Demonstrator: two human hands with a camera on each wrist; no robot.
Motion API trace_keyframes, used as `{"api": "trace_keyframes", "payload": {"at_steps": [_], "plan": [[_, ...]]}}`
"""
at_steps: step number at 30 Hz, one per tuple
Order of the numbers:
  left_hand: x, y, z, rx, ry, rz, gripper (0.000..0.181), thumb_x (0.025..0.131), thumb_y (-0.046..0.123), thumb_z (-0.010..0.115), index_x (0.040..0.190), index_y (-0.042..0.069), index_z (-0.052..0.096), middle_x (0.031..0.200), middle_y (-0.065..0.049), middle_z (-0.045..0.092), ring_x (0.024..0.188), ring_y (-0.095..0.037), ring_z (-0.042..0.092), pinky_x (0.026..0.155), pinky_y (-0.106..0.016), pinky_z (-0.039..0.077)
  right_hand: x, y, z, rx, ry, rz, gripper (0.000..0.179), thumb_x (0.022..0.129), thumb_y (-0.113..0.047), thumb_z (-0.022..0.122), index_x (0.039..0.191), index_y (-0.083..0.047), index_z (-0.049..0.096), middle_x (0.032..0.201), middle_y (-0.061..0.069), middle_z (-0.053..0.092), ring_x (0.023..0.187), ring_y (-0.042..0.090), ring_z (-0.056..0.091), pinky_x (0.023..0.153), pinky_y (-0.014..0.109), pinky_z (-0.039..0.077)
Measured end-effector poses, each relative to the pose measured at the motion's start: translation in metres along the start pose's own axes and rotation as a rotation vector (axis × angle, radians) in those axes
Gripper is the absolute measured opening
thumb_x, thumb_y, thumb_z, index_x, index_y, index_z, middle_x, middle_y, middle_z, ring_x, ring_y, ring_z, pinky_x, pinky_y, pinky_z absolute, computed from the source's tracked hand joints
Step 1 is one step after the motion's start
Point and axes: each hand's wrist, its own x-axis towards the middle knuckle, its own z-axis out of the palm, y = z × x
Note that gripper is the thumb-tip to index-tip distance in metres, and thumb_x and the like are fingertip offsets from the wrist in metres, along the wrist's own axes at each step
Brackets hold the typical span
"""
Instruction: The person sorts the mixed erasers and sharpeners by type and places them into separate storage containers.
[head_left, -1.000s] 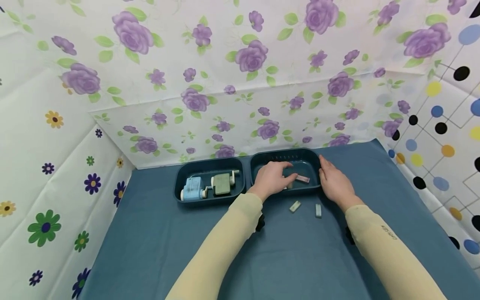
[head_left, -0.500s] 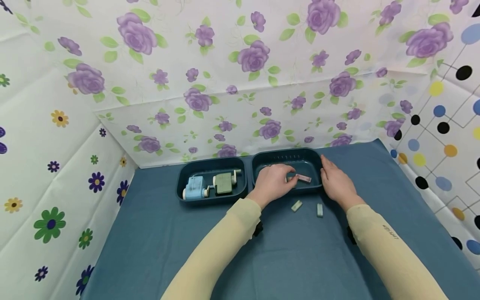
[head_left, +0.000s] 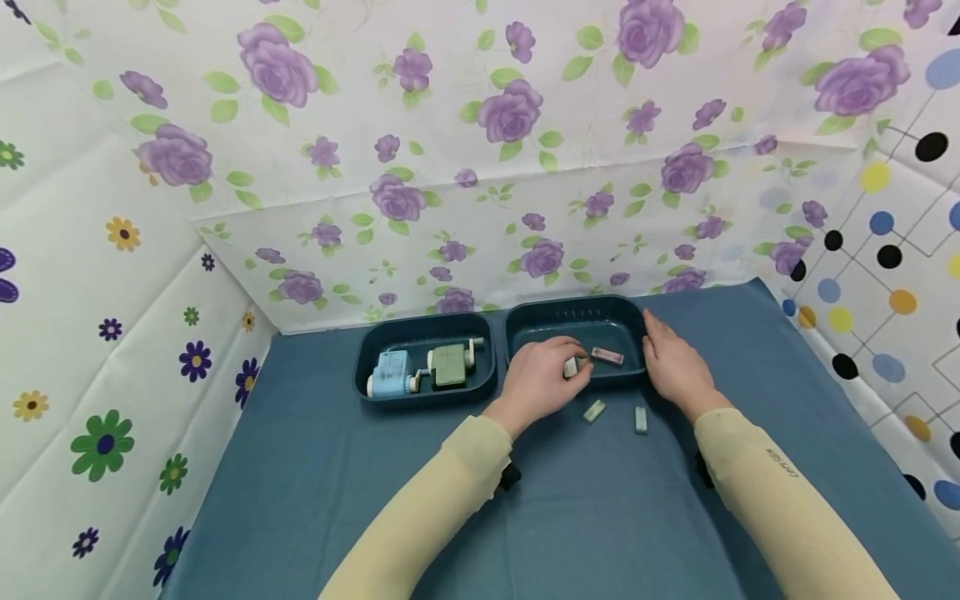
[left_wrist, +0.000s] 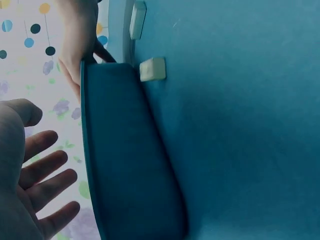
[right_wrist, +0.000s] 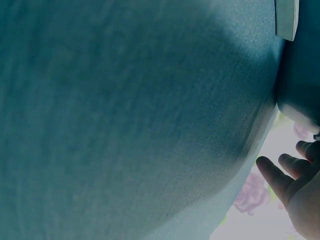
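Observation:
In the head view, my left hand (head_left: 542, 379) is over the front left of the right-hand dark blue tray (head_left: 581, 310). A small pale block (head_left: 571, 367) shows between its thumb and forefinger; in the left wrist view the fingers are spread, with a gap to the thumb and nothing between them. Close by in the tray lies a pink eraser-like block (head_left: 607, 357). My right hand (head_left: 677, 365) rests with straight fingers along the tray's right end. On the cloth before the tray lie a pale green block (head_left: 595, 411) and a pale grey-blue block (head_left: 641, 420).
A second dark blue tray (head_left: 423, 322) stands just left, holding a light blue crank pencil sharpener (head_left: 392, 374) and a green one (head_left: 448, 365). Blue cloth (head_left: 585, 525) covers the table. Flower-patterned sheets (head_left: 465, 208) rise behind and beside it.
My left hand dips its thumb and forefinger together, then draws back slightly left with them apart, uncovering the pale block. My right hand stays at the tray's end. The head view shifts slightly.

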Motion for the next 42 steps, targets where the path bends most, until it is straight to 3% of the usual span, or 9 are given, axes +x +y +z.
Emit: {"api": "trace_keyframes", "payload": {"at_steps": [4, 11, 16, 23, 27, 30, 35, 39, 42], "plan": [[-0.008, 0.0, 0.003, 0.007, 0.015, 0.036, 0.022, 0.107, 0.037, 0.066, 0.114, 0.025, 0.083, 0.134, 0.001, 0.073, 0.098, -0.007, 0.074, 0.1, -0.034, 0.057, 0.001, 0.001, -0.001, -0.008, -0.003, -0.002, 0.063, 0.119, -0.026, 0.03, 0.173, -0.006, 0.005, 0.176, 0.023, 0.014, 0.159, 0.048, 0.019, 0.124, 0.068, 0.022], [-0.022, 0.0, 0.005, -0.059, 0.068, 0.07, 0.019, 0.106, 0.035, 0.07, 0.113, 0.024, 0.083, 0.117, 0.008, 0.077, 0.099, -0.006, 0.073, 0.095, -0.03, 0.058, 0.001, -0.001, -0.002, -0.016, -0.011, 0.003, 0.063, 0.119, -0.026, 0.03, 0.173, -0.006, 0.005, 0.176, 0.023, 0.015, 0.159, 0.048, 0.019, 0.125, 0.067, 0.022], [-0.03, 0.004, 0.009, -0.057, 0.106, 0.171, 0.019, 0.105, 0.033, 0.071, 0.112, 0.021, 0.083, 0.114, 0.007, 0.078, 0.1, -0.006, 0.072, 0.096, -0.028, 0.056, 0.001, -0.001, -0.002, -0.017, 0.001, 0.0, 0.063, 0.118, -0.025, 0.03, 0.172, -0.005, 0.006, 0.176, 0.024, 0.016, 0.159, 0.049, 0.02, 0.124, 0.068, 0.022], [-0.042, 0.012, 0.02, -0.065, 0.134, 0.287, 0.018, 0.104, 0.031, 0.071, 0.111, 0.02, 0.084, 0.114, 0.006, 0.077, 0.097, -0.004, 0.073, 0.086, -0.024, 0.058, 0.0, -0.002, -0.001, -0.019, 0.013, -0.005, 0.063, 0.118, -0.025, 0.031, 0.173, -0.005, 0.006, 0.175, 0.025, 0.017, 0.158, 0.049, 0.021, 0.124, 0.068, 0.023], [-0.044, 0.013, 0.025, 0.051, 0.095, 0.369, 0.021, 0.104, 0.034, 0.071, 0.115, 0.021, 0.082, 0.124, 0.004, 0.074, 0.113, -0.008, 0.07, 0.107, -0.036, 0.053, -0.001, -0.003, -0.001, -0.022, 0.014, 0.002, 0.063, 0.118, -0.026, 0.031, 0.173, -0.005, 0.006, 0.175, 0.025, 0.017, 0.157, 0.05, 0.022, 0.123, 0.069, 0.025], [-0.044, 0.012, 0.029, 0.145, 0.033, 0.405, 0.025, 0.104, 0.038, 0.07, 0.122, 0.023, 0.08, 0.14, 0.0, 0.068, 0.137, -0.015, 0.059, 0.124, -0.049, 0.036, -0.002, -0.003, 0.0, -0.024, 0.009, 0.005, 0.063, 0.118, -0.026, 0.03, 0.173, -0.005, 0.006, 0.175, 0.025, 0.017, 0.157, 0.05, 0.022, 0.123, 0.069, 0.025], [-0.044, 0.01, 0.032, 0.234, -0.1, 0.412, 0.042, 0.104, 0.044, 0.07, 0.141, 0.024, 0.07, 0.166, -0.007, 0.045, 0.161, -0.024, 0.027, 0.132, -0.056, 0.014, -0.002, -0.002, 0.0, -0.029, 0.005, 0.002, 0.063, 0.118, -0.026, 0.031, 0.173, -0.005, 0.006, 0.175, 0.026, 0.018, 0.157, 0.05, 0.023, 0.122, 0.069, 0.026], [-0.043, 0.01, 0.032, 0.281, -0.185, 0.417, 0.051, 0.103, 0.048, 0.069, 0.149, 0.026, 0.063, 0.176, -0.009, 0.026, 0.166, -0.025, 0.008, 0.132, -0.058, 0.0, -0.001, -0.002, -0.002, -0.031, 0.008, 0.002, 0.063, 0.118, -0.026, 0.031, 0.173, -0.005, 0.007, 0.174, 0.026, 0.018, 0.156, 0.051, 0.024, 0.122, 0.07, 0.026], [-0.041, 0.009, 0.032, 0.325, -0.22, 0.434, 0.054, 0.103, 0.05, 0.069, 0.152, 0.027, 0.061, 0.178, -0.009, 0.018, 0.166, -0.027, 0.002, 0.132, -0.057, -0.001, -0.001, -0.002, -0.003, -0.036, 0.004, 0.002, 0.063, 0.118, -0.027, 0.031, 0.173, -0.005, 0.006, 0.174, 0.026, 0.018, 0.157, 0.05, 0.023, 0.122, 0.069, 0.026]]}}
